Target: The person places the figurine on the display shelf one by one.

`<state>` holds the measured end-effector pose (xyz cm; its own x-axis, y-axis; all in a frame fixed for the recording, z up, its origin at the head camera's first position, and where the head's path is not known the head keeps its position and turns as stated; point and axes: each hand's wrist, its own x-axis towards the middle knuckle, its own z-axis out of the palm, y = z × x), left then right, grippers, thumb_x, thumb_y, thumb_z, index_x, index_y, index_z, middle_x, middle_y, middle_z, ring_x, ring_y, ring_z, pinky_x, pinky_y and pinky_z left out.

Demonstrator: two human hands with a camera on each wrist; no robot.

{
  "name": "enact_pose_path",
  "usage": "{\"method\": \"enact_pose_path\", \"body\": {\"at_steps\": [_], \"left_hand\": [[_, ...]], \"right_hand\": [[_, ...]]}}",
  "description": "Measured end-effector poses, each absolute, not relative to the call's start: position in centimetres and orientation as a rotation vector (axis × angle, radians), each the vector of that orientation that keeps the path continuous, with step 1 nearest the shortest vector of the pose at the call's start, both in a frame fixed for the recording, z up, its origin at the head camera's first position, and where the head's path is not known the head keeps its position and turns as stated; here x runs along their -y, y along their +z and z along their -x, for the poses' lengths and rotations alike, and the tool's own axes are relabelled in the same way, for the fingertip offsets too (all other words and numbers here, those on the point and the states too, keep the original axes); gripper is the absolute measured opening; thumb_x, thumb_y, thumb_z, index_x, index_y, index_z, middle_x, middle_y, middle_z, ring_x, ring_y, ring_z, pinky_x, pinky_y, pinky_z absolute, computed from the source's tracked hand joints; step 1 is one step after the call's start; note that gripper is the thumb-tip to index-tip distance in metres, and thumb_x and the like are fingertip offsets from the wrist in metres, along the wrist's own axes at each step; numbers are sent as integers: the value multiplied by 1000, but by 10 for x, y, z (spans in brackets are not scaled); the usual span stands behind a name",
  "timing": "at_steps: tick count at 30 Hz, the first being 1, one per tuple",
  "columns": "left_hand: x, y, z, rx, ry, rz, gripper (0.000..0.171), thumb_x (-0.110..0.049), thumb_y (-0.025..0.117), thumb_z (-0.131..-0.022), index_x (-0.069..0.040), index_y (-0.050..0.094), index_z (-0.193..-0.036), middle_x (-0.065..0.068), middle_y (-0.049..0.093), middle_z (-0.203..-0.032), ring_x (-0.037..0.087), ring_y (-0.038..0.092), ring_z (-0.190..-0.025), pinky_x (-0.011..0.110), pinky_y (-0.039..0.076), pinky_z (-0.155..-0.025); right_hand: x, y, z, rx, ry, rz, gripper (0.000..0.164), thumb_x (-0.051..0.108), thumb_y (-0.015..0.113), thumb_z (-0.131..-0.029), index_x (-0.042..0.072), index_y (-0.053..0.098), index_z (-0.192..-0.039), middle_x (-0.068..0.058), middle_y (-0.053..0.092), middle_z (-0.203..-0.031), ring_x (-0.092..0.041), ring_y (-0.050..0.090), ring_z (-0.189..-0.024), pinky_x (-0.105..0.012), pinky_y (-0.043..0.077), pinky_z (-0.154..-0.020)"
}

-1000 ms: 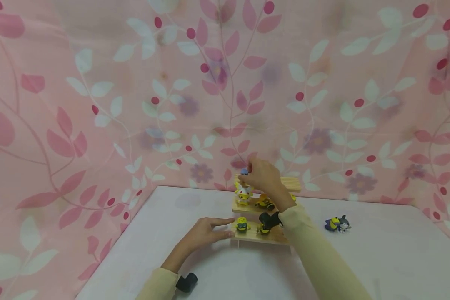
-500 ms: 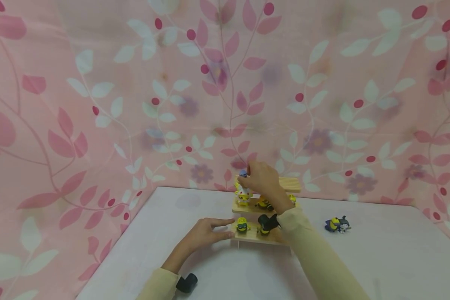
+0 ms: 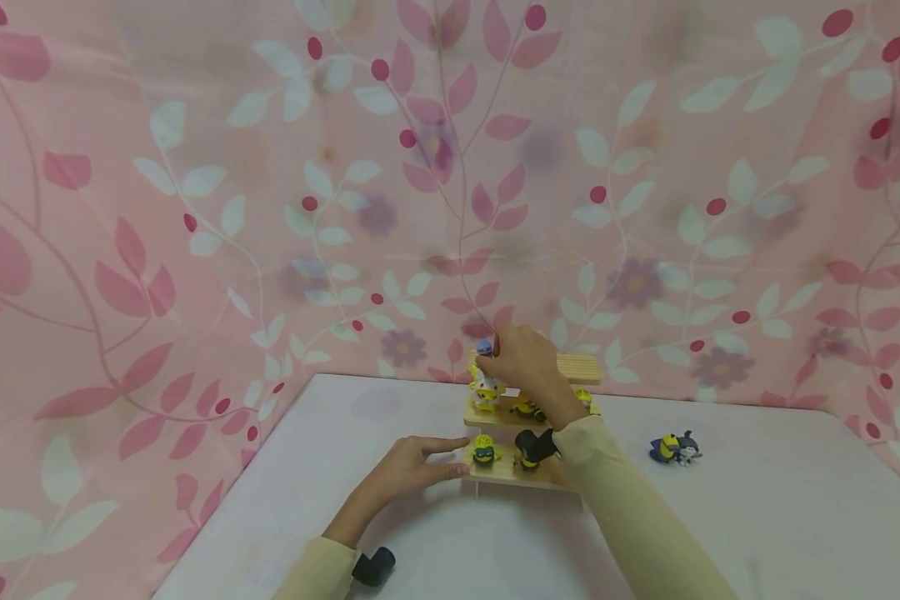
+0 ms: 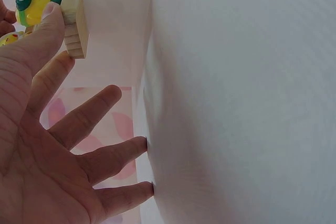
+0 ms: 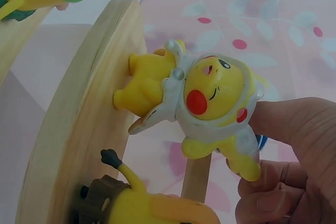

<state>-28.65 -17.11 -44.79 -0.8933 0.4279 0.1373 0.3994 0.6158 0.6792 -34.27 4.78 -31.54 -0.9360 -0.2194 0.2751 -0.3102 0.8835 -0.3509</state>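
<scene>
A tiered wooden display stand (image 3: pixel 521 477) with clear supports holds small yellow figurines. My left hand (image 3: pixel 405 468) holds the left end of its bottom board between thumb and index finger, the other fingers spread. At the top tier my right hand (image 3: pixel 528 360) pinches a small figurine with a blue top (image 3: pixel 484 347); its lower part is hidden. In the right wrist view, a yellow figurine in a white hood (image 5: pixel 215 93) stands on the middle board in front of the fingers, hiding most of the held one. A goggled figurine (image 3: pixel 483 450) stands beside my left fingertips.
On the bottom board, a dark-clad figurine (image 3: pixel 527 460) is partly covered by the right wrist camera. A yellow-orange figurine (image 3: pixel 527 406) is on the middle board. Two figurines (image 3: pixel 675 448) are on the white table (image 3: pixel 720 517) at right. A floral cloth (image 3: pixel 450 167) hangs behind.
My right hand has shifted slightly down and left with the blue-topped figurine at the top board. The left hand stays at the bottom board.
</scene>
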Motion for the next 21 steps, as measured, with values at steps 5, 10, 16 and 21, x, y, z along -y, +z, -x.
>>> {"method": "enact_pose_path", "body": {"at_steps": [5, 10, 16, 21], "left_hand": [[171, -448, 286, -2783, 1163, -720, 54, -58, 70, -84, -30, 67, -130, 3, 64, -128, 29, 57, -123, 53, 47, -95], [171, -447, 286, -2778, 1169, -722, 54, -58, 70, -84, -30, 67, -130, 3, 64, -129, 30, 56, -123, 54, 46, -96], [170, -447, 286, -2770, 1181, -708, 54, -58, 71, -83, -30, 67, -129, 4, 64, -129, 31, 56, -124, 55, 46, -95], [171, -447, 285, -2766, 1185, -718, 54, -57, 71, -84, -30, 67, -130, 4, 64, -129, 31, 56, -124, 54, 47, -95]], "right_hand": [[-48, -314, 341, 2815, 575, -418, 25, 36, 68, -84, 14, 68, -73, 2, 61, -65, -17, 53, -56, -28, 41, -45], [-48, -310, 339, 2834, 533, -415, 30, 38, 69, -85, 15, 66, -66, 2, 57, -60, -15, 49, -53, -26, 35, -42], [-49, -306, 337, 2831, 517, -418, 29, 40, 71, -84, 14, 65, -71, 2, 58, -62, -16, 51, -55, -27, 40, -44], [-53, -304, 332, 2839, 519, -402, 33, 44, 72, -84, 12, 65, -80, 1, 61, -71, -18, 56, -61, -32, 47, -52]]}}
